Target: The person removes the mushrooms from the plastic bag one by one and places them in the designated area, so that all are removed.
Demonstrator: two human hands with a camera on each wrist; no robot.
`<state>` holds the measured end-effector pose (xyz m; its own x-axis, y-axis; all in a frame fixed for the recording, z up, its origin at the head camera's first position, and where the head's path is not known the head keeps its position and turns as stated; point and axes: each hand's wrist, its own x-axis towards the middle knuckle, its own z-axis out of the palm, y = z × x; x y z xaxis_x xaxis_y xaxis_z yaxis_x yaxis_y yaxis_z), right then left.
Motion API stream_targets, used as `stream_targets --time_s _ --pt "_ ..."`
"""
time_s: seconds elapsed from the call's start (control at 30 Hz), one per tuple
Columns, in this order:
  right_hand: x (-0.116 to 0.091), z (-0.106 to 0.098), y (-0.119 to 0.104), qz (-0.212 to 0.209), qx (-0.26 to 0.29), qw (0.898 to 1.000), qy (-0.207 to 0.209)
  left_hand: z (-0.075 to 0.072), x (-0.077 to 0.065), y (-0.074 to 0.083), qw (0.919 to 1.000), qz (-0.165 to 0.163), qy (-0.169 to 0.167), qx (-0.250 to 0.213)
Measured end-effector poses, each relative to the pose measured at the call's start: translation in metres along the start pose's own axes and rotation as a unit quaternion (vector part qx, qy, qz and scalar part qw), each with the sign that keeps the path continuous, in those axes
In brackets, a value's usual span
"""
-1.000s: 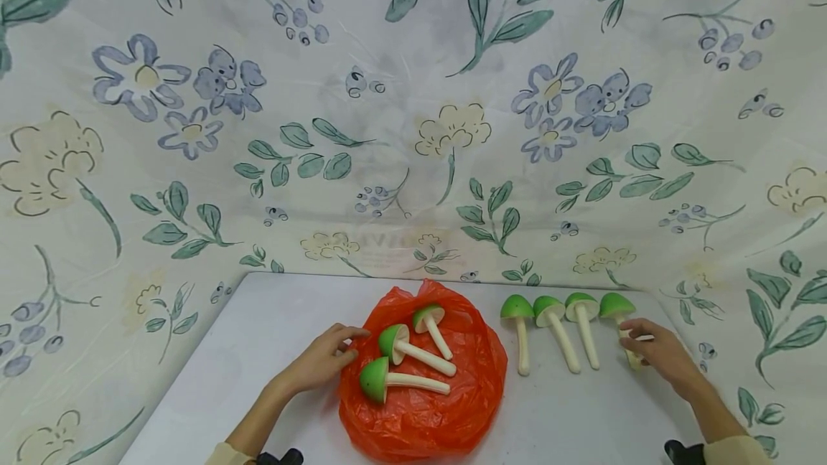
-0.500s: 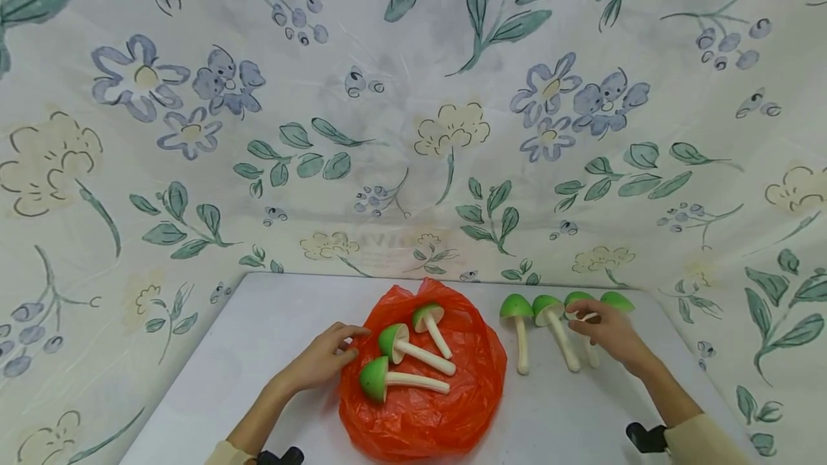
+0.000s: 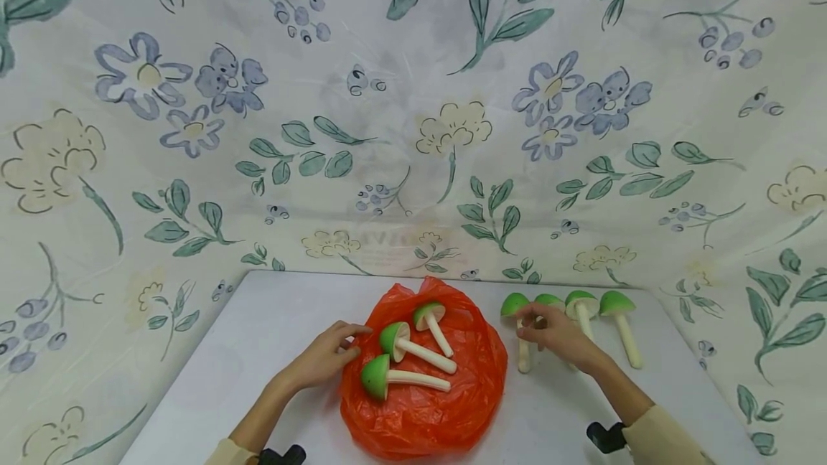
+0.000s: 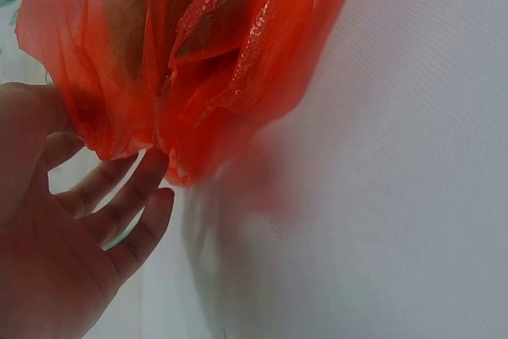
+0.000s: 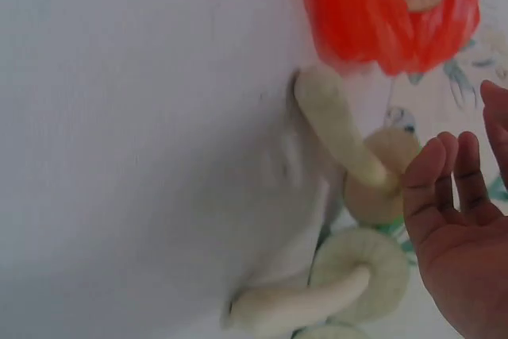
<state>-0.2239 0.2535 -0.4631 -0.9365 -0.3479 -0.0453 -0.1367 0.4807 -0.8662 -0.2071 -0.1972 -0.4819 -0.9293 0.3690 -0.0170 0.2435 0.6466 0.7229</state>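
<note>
My left hand (image 3: 323, 357) rests at the left edge of a crumpled red plastic bag (image 3: 433, 425); in the left wrist view its relaxed fingers (image 4: 131, 204) touch the bag's edge. Three toy mushrooms with green caps and cream stems lie on the bag, the lowest mushroom (image 3: 413, 382) pointing its stem right. Right of the bag, my right hand (image 3: 562, 336) hovers over a row of similar mushrooms, loosely bent fingertips by the leftmost mushroom (image 3: 515, 303). It partly covers the second mushroom (image 3: 549, 300). From the right wrist, the palm faces two stems, nothing gripped.
The white tabletop (image 3: 258, 314) carries everything. Farther right in the row lie the third mushroom (image 3: 584, 318) and the rightmost mushroom (image 3: 625, 336). A floral-patterned cloth (image 3: 400, 163) hangs behind the table's back edge.
My right hand has let go of the rightmost mushroom, which stays in the row. It has moved left along the row to the leftmost one. The left hand has stayed put.
</note>
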Motion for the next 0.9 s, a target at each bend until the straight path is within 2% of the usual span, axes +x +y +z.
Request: stream_targets --time_s 0.43,0.77,0.9 --pt "0.017 0.037 -0.03 -0.01 -0.025 0.995 -0.1 -0.001 -0.001 0.002 1.0 0.004 0.0 -0.001" --pt "0.025 0.049 -0.04 -0.028 -0.066 0.99 -0.118 -0.003 -0.003 0.003 1.0 0.009 -0.002 -0.002" --pt "0.03 0.055 -0.045 -0.028 -0.057 0.989 -0.136 -0.002 -0.004 0.003 1.0 0.006 -0.004 -0.005"
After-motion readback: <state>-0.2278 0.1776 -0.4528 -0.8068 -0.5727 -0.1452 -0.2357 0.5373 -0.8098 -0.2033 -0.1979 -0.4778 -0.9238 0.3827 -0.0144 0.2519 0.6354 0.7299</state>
